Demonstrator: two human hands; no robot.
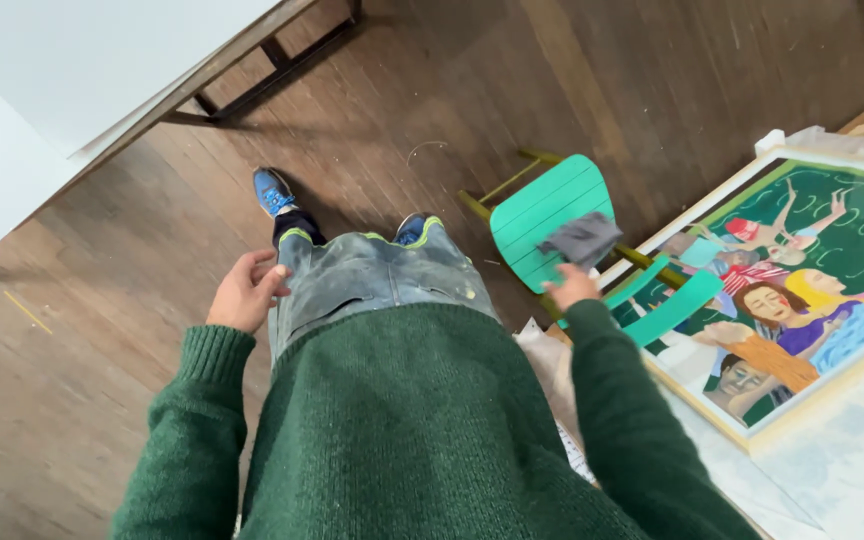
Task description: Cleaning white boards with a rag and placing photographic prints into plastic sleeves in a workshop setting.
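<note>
Dark wooden floor [432, 90] carries a small green chair [550, 220] beside a framed painting [802, 270]. Right hand [570, 288] pinches a grey cloth [580, 240] above the seat. Left hand [245, 292] fingers [270, 282] curl loosely against jeans [372, 280], holding nothing.

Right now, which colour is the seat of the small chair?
Turquoise green seat, with olive-yellow legs; seen best in the head view.

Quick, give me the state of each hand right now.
Left hand: loosely curled, holding nothing, resting against the jeans.
Right hand: closed on a grey cloth.
</note>
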